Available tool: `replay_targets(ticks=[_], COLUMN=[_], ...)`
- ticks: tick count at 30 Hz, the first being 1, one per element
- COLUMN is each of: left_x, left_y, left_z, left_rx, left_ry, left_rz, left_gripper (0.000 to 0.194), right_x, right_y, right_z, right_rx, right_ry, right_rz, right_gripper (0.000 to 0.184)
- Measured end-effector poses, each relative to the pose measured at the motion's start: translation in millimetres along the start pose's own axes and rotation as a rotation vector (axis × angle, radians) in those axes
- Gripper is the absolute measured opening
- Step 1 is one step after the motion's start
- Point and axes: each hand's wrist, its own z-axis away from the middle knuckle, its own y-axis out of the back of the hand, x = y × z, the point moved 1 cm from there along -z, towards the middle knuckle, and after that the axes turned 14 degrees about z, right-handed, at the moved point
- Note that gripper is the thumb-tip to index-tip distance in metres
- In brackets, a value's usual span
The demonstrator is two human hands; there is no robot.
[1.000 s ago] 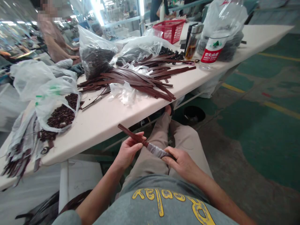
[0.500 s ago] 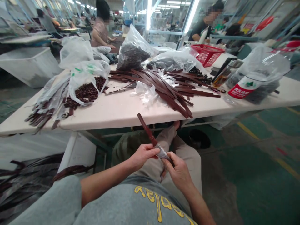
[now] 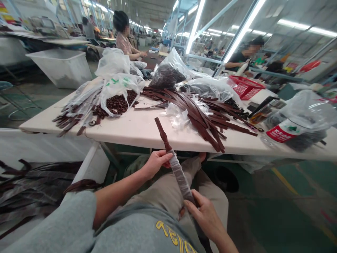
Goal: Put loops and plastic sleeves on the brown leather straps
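The hands have drawn apart: the clear wrapping point(image 3: 180, 174), bunched short between them half a second ago, now runs long and almost straight, so the covered length looks better smoothed along the brown strap point(image 3: 162, 134). That strap slants above the lap, its bare far end pointing toward the white table point(image 3: 126, 130). The left hand point(image 3: 155, 163) pinches the wrapping's far end between thumb and fingers; the right hand point(image 3: 204, 211) has its thumb and forefinger closed on the strap at the near end, its other fingers mostly hidden. The film is thin, cloudy and finely creased crosswise; the strap is smooth, flat-tipped and leather-like (a guess from its sheen), with a narrow banded neck. Farther off lie flat, curving brown strips point(image 3: 184, 105), crumpled white plastic point(image 3: 180, 117) and small dark-brown pieces point(image 3: 118, 103) in a limp bag point(image 3: 122, 84) to the left
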Motion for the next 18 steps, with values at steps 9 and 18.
replay_targets(ticks=[9, 18], left_x=[16.1, 75.0], left_y=[6.2, 37.8], left_z=[7.0, 8.9], left_rx=[-0.109, 0.041], left_ry=[-0.037, -0.344], left_rz=[0.012, 0.019], left_gripper=[0.054, 0.062], right_x=[-5.8, -3.7], right_y=[-6.7, -16.0], right_z=[-19.7, -33.9], right_rx=[0.122, 0.065], right_ry=[-0.009, 0.004], right_rz=[-0.032, -0.214], right_gripper=[0.026, 0.039])
